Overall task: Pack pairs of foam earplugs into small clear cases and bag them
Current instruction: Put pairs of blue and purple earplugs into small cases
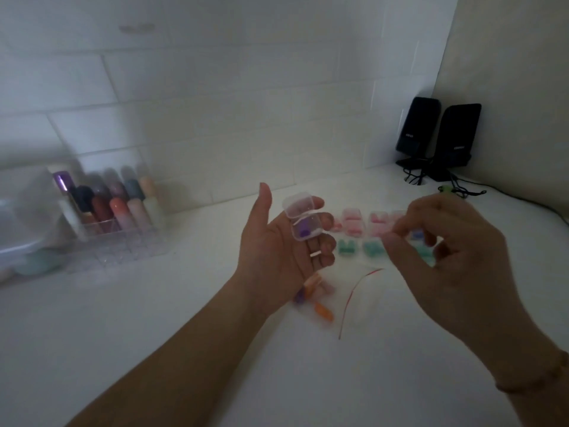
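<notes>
My left hand [277, 241] is palm up with a small clear case [303, 218] lying open on its fingers; a purple earplug [304, 233] sits in the lower half. My right hand [446, 251] hovers to the right with curled fingers, blurred; I cannot tell whether it pinches anything. Behind the hands, filled cases with pink earplugs [354, 224] and green earplugs [346, 246] lie in rows on the white counter [184, 318]. Loose orange and purple earplugs [314, 298] lie below my left hand. A clear bag with a red seal line [354, 291] lies flat beside them.
A clear organizer [114, 217] with several coloured tubes stands at the left, next to a translucent container [21, 229]. Two black speakers [437, 137] with cables stand in the back right corner. A tiled wall runs behind the counter.
</notes>
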A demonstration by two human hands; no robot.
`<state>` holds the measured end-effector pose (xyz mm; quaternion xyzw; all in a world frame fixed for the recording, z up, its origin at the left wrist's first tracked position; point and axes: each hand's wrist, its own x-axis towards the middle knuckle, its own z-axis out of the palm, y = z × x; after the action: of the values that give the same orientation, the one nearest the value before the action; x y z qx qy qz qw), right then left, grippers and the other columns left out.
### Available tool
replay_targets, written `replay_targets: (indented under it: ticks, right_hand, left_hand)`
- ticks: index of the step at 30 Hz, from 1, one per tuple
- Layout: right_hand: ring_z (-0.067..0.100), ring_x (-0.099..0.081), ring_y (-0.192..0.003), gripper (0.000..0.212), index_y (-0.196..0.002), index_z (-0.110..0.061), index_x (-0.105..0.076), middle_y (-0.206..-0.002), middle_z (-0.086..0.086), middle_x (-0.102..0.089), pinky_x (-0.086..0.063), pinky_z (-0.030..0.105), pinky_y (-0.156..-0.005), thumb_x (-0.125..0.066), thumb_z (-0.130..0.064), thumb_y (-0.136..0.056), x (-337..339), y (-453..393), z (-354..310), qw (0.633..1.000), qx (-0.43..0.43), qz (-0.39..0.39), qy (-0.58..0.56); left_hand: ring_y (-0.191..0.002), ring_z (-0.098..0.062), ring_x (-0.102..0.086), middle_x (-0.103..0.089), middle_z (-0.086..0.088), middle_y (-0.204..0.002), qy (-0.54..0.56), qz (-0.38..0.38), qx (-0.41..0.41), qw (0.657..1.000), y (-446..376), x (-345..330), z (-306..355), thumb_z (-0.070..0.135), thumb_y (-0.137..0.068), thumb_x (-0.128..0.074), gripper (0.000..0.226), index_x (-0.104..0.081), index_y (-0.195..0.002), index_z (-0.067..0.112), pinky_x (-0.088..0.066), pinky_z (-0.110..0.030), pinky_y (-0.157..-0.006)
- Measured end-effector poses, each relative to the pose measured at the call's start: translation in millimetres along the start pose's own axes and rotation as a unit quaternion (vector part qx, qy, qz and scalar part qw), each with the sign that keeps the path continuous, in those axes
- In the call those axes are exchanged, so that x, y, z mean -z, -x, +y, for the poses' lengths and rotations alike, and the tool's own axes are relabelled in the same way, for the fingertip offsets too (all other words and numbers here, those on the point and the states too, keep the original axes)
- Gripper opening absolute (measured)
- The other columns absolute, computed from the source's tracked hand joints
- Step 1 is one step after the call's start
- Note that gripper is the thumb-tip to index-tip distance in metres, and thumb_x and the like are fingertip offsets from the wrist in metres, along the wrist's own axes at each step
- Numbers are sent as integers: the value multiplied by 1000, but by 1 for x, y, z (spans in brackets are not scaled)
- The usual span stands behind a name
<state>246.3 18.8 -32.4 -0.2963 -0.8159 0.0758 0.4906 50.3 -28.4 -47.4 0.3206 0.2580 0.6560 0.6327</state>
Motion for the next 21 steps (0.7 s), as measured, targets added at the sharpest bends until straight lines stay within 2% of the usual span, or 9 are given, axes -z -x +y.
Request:
replay_targets:
  ticks: [3, 5, 7, 9, 11, 13, 17, 21]
  right_hand:
    - [14, -52, -96, 26, -61, -31, -63, -97, -16, -61, -43, 28, -74, -51, -50, -74, 3, 5, 7, 994, -33, -97, 30]
    - [18, -45, -121, 29, -65, -37, -69, -120, -16, -60, -41, 40, -94, -48, -54, -74, -2, 11, 10, 977, 1, -195, 88]
    - [23, -26, -141, 30, -81, -48, -71, -146, -15, -42, -32, 52, -108, -44, -59, -75, -10, 17, 13, 942, 28, -303, 145]
    - [22, -5, -148, 38, -96, -55, -66, -157, -17, -19, -20, 53, -115, -35, -65, -77, -17, 21, 14, 919, 18, -364, 148]
    - [20, 8, -148, 54, -107, -57, -62, -160, -16, -2, -11, 50, -118, -20, -69, -77, -26, 25, 14, 914, 17, -382, 138]
    - [23, 11, -147, 54, -114, -57, -58, -160, -14, 5, -9, 50, -116, -17, -68, -79, -35, 27, 11, 917, 38, -373, 136]
    - [32, -8, -147, 32, -105, -51, -64, -161, -5, -6, -25, 57, -110, -38, -54, -86, -49, 29, 11, 937, 84, -310, 141]
    - [36, -11, -146, 34, -104, -48, -65, -161, -1, -10, -27, 61, -109, -37, -50, -84, -59, 29, 10, 942, 65, -287, 160]
  left_hand:
    - [-56, -20, -48, -58, 0, -65, 28, 49, -26, 998, -3, 7, 5, 71, -87, -33, 63, -59, -88, 13, -36, -29, -58]
    - [-55, -19, -47, -57, 0, -67, 24, 82, -30, 996, -4, 12, 7, 71, -87, -34, 63, -59, -87, 14, -36, -28, -57]
    - [-55, -20, -47, -57, -2, -71, 12, 119, -32, 992, -6, 15, 8, 71, -88, -35, 63, -60, -89, 13, -36, -28, -56]
    - [-53, -20, -46, -56, -3, -71, 5, 150, -39, 988, -7, 18, 8, 70, -88, -36, 62, -61, -89, 13, -35, -28, -57]
    - [-52, -20, -45, -56, -3, -68, 8, 174, -46, 984, -8, 20, 7, 69, -89, -36, 61, -60, -88, 13, -34, -28, -57]
    - [-52, -20, -44, -56, -3, -67, 13, 192, -45, 980, -9, 21, 4, 68, -89, -36, 61, -60, -87, 13, -34, -28, -57]
    - [-54, -21, -45, -58, -4, -71, 22, 208, -35, 977, -11, 23, 1, 68, -89, -36, 62, -61, -89, 12, -34, -29, -58]
    - [-53, -21, -45, -58, -4, -67, 38, 213, -30, 976, -12, 23, -3, 67, -90, -34, 62, -61, -90, 11, -33, -29, -58]
